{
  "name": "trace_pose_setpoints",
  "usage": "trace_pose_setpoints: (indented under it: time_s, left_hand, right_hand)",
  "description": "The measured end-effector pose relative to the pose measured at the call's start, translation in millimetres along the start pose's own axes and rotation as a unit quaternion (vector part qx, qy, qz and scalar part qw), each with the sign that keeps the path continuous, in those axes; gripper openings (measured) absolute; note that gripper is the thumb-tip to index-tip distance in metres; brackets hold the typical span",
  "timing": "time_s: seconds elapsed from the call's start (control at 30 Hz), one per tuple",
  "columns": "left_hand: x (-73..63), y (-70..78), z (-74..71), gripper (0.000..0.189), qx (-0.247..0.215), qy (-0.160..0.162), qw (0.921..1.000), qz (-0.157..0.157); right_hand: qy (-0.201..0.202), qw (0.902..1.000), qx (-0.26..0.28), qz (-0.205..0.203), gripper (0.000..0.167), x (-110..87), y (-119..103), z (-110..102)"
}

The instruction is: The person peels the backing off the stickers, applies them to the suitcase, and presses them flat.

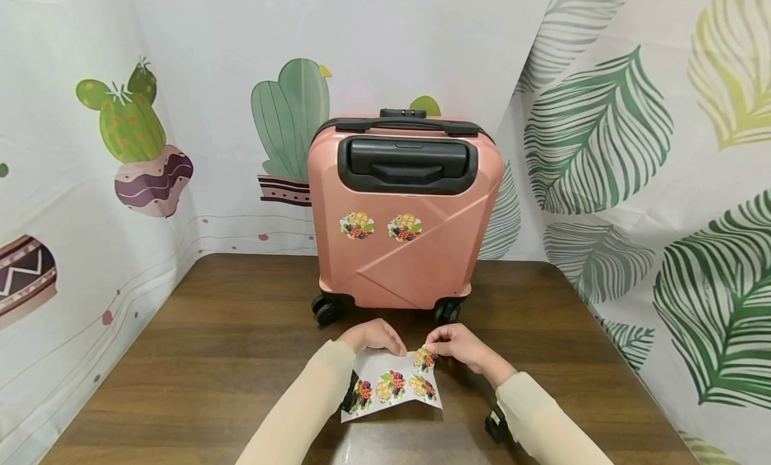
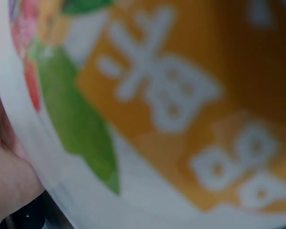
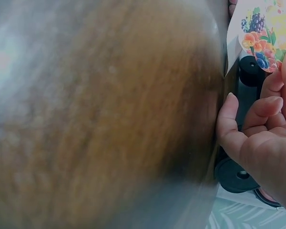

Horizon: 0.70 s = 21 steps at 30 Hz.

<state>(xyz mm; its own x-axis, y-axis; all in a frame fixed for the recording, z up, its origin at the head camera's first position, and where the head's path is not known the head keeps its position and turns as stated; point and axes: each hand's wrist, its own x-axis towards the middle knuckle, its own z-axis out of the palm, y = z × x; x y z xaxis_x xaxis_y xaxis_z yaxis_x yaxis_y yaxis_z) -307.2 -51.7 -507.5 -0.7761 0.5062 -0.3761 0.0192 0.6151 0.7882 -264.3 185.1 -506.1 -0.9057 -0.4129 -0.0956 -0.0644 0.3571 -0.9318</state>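
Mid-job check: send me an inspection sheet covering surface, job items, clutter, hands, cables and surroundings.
Surface: brown wood-grain table, some glare near the wearer.
Job's things: pink suitcase upright, two fruit stickers on its face; white sticker sheet with four stickers visible.
Clutter: nothing seen.
Hands: left hand holds the sheet's far edge; right hand pinches at the far-right sticker.
Cables: nothing seen.
Surroundings: white backdrop printed with cacti and leaves.

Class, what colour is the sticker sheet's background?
The sticker sheet is white, clearest in the head view.

Blurred sticker (image 2: 171,105), right hand (image 3: 269,138) cropped
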Motion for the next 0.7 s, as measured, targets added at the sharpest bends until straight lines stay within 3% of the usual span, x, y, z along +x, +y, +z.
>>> trace_pose_setpoints:
  time_s: [0.7]
  left_hand:
    - [-3.0,3.6,-0.8,0.019,0.021,0.002,0.9998,-0.001]
  right_hand:
    - [0.000,0.9996,0.027,0.012,0.028,-0.9,3.3,-4.4]
